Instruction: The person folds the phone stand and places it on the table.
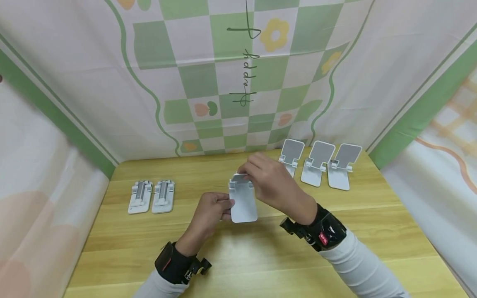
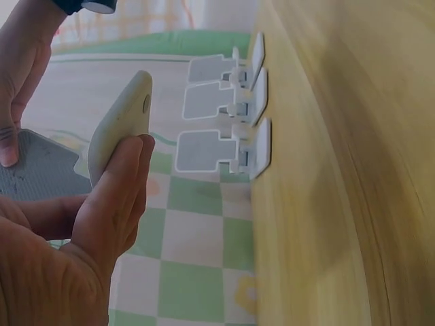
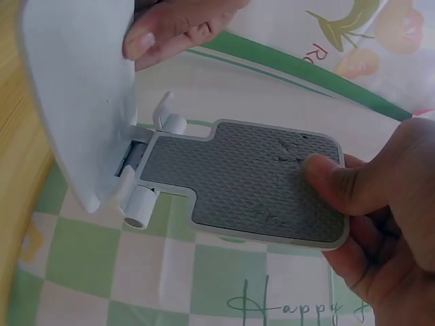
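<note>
A white folding phone stand [image 1: 244, 207] is held up over the middle of the table, its panel unfolded from the base. My left hand [image 1: 213, 209] grips one edge of the base plate, with the thumb on its face. With thumb and fingers, my right hand [image 1: 269, 180] pinches the far end of the panel. In the right wrist view, the panel's grey textured pad [image 3: 245, 176] shows under the right thumb, and two small support hooks flank the hinge. The base plate [image 2: 119, 122] appears nearly edge-on in the left wrist view.
Two folded phone stands, one at the far left [image 1: 139, 198] and one beside it [image 1: 163, 197], lie on the wooden table [image 1: 253, 265]. Three unfolded stands [image 1: 316, 163] stand in a row at the back right. A checkered curtain [image 1: 238, 82] hangs behind the table's back edge.
</note>
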Tool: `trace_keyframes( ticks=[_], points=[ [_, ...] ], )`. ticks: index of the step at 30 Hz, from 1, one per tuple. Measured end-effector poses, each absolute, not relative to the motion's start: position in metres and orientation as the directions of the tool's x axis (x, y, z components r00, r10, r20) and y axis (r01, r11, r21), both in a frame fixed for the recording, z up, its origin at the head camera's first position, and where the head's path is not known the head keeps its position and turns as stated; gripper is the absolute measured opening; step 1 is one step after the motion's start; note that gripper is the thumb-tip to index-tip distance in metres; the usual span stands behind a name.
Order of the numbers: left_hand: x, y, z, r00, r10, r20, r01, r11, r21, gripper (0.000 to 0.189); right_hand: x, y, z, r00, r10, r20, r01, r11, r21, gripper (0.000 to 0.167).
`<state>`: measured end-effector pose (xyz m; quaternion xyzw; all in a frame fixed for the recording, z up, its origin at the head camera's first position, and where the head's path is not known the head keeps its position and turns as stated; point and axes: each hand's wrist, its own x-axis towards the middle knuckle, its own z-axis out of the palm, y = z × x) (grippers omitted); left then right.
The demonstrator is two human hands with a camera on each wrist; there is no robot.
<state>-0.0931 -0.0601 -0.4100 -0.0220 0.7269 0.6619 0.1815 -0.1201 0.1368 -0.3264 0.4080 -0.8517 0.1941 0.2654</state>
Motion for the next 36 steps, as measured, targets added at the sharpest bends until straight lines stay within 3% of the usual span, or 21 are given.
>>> trace_keyframes(
  ticks=[17,29,36],
  points=[
    [-0.095,-0.064,-0.412,-0.935,0.211,-0.286,-0.273,0.088,0.958,0.031,-0.102,0.127,-0.346,-0.407,-0.624,0.667,-0.843,0.537,-0.012,0.031],
    [-0.102,-0.074,-0.401,-0.937,0.168,-0.306,-0.298,0.074,0.952,0.029,-0.090,0.118,-0.368,-0.370,-0.645,0.669,-0.837,0.543,0.060,0.033],
    [-0.106,-0.079,-0.391,-0.944,0.162,-0.288,-0.287,0.030,0.958,0.030,-0.086,0.111,-0.383,-0.343,-0.629,0.698,-0.820,0.563,0.105,0.022]
  ],
)
